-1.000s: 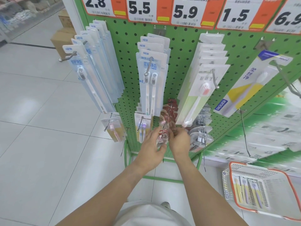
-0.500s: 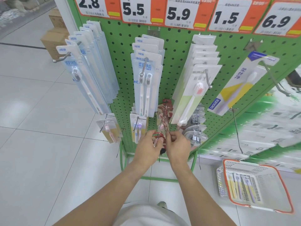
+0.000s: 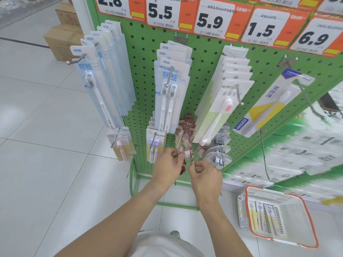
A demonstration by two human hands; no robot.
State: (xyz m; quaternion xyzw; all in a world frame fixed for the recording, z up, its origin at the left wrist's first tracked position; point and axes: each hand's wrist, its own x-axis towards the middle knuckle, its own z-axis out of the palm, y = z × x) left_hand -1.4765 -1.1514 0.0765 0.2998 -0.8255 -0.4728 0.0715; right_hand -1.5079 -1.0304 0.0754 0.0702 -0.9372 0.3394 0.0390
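Gripping one red toothbrush pack [image 3: 176,154] low on the middle of the green pegboard [image 3: 144,101], the left hand [image 3: 167,167] is curling its fingers round it, its long axis roughly upright and its header pointing up. Just right of it, the right hand [image 3: 206,175] is pinching one metal hook [image 3: 191,150] that is slanting down toward the person. One basket [image 3: 308,216] is lying on the floor at the far right.

The pegboard [image 3: 204,58] is bright green, dotted with rows of dark holes. Price tags [image 3: 213,21] along its top edge are white and orange, with black numerals and yellow patches. The pack [image 3: 183,165] is mottled red and brown, its hook [image 3: 191,151] silvery. The basket [image 3: 308,216] is white mesh with an orange rim, and the floor [image 3: 46,164] is pale grey tile.
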